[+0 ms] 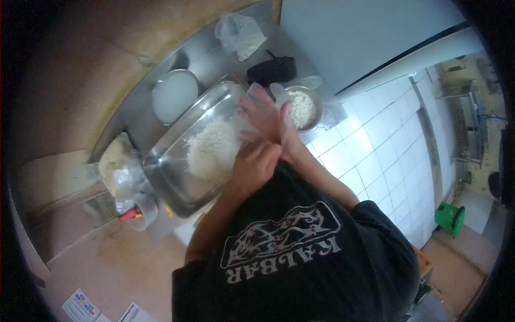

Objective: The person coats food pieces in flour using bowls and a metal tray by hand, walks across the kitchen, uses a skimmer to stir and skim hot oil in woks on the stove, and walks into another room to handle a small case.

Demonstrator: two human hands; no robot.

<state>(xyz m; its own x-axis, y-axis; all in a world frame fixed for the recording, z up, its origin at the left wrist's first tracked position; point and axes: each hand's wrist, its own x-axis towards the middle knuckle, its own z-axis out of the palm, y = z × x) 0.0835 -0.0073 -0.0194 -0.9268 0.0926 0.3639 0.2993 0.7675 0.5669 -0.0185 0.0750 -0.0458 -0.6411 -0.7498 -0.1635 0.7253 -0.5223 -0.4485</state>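
My right hand [263, 114] wears a thin clear plastic glove [252, 99], its fingers spread over the near-right part of a steel tray. My left hand [258, 161] is bare and closed at the right wrist, pinching the glove's cuff. Below both hands, the deep rectangular steel tray [169, 153] holds a heap of pale flour-like powder [212, 150]. Just beyond the right hand stands a round metal bowl [317, 115] with more white powder [303, 109] in it.
A round bowl of whitish contents [175, 96] stands left of the tray. Farther back are a clear plastic bag [241, 35] and a black pouch [272, 70]. A filled plastic bag [118, 166] and a red-handled item [130, 215] lie at the left. White floor tiles [375, 139] stretch right.
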